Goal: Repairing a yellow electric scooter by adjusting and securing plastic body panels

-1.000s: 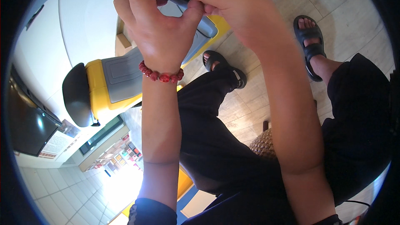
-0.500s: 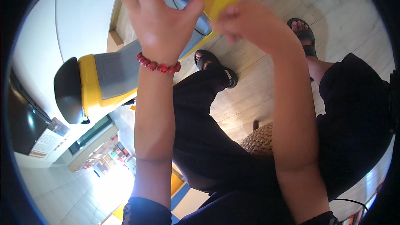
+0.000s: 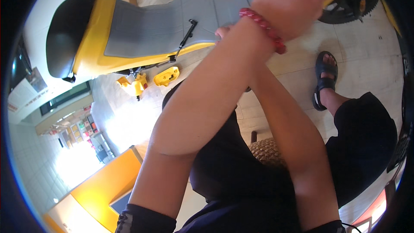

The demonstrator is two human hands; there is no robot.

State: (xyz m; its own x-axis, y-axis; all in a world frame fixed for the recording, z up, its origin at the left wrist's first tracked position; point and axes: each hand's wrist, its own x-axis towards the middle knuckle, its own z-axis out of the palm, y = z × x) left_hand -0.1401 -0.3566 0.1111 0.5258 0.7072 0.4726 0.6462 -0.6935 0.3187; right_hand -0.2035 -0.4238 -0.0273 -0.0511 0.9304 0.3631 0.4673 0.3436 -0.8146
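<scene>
A yellow scooter-like vehicle [image 3: 91,39] with a grey ribbed deck [image 3: 148,30] and black end piece [image 3: 69,32] stretches across the upper view. My left hand [image 3: 293,0], wearing a red bead bracelet, is blurred high at centre-right, beside a yellow panel at the top edge; a dark shape shows past its fingers, too hidden to name. My right hand [image 3: 224,33] is mostly behind my left forearm, its fingertips showing at the deck's near edge. What either hand holds is hidden. A jointed black rod [image 3: 187,34] lies against the deck, left of my right fingers.
Two yellow parts [image 3: 166,76] [image 3: 133,86] rest on the tiled floor below the vehicle. A black tyre [image 3: 340,15] is upper right. A woven stool [image 3: 263,149] is between my legs, my sandalled foot [image 3: 325,73] at right. A yellow-orange panel [image 3: 99,181] stands lower left.
My left hand has swung right, now blurred, its forearm crossing over the right one. My right hand, earlier pulled away from the black part, has dropped behind that forearm. The view has shifted.
</scene>
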